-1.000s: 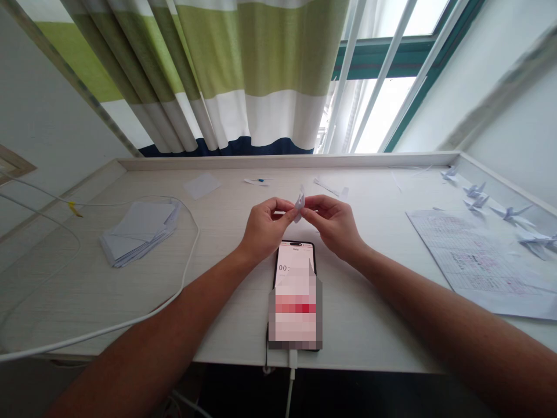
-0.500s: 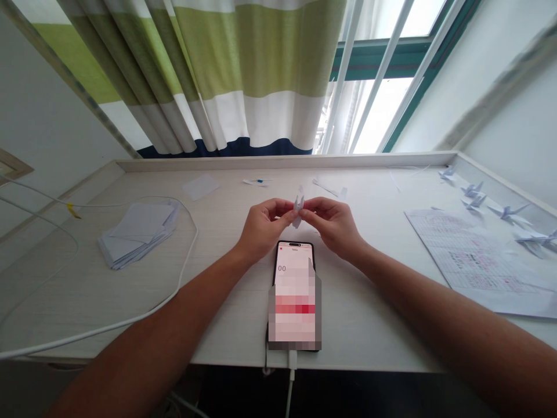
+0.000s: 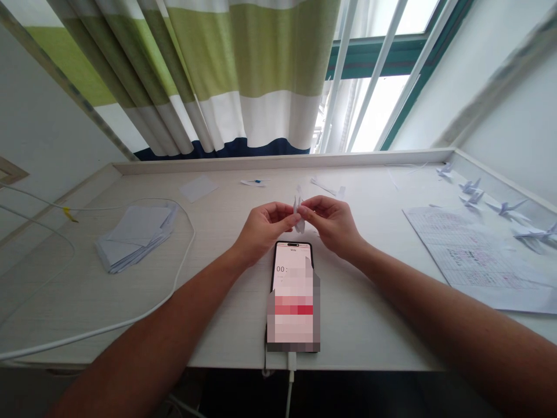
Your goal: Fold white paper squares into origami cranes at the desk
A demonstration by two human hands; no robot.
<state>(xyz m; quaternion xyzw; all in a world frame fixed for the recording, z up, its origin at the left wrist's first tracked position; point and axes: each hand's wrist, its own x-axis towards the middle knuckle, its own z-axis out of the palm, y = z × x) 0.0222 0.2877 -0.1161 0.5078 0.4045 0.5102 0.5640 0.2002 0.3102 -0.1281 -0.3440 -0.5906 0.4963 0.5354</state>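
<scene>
A small folded white paper (image 3: 298, 200) stands upright between my two hands, just beyond the phone, its layers parting near the top. My left hand (image 3: 266, 228) is closed, thumb and fingers pinching the paper's left side. From the other side my right hand (image 3: 331, 223) pinches it too, with its thumb close to the left thumb. Part of the paper is hidden behind the fingertips. Directly below the hands lies a phone (image 3: 293, 278) with a lit, partly blurred screen and a cable plugged into its lower end.
A stack of white paper sheets (image 3: 134, 235) lies left, beside a looping white cable (image 3: 187, 249). Folded paper cranes (image 3: 507, 208) line the right edge near a written sheet (image 3: 474, 261). Paper scraps (image 3: 324, 187) and a single sheet (image 3: 198, 188) lie farther back.
The folded paper has tilted and its layers look more spread. My right fingers have shifted slightly left, nearer the left thumb. The whole view has moved a little.
</scene>
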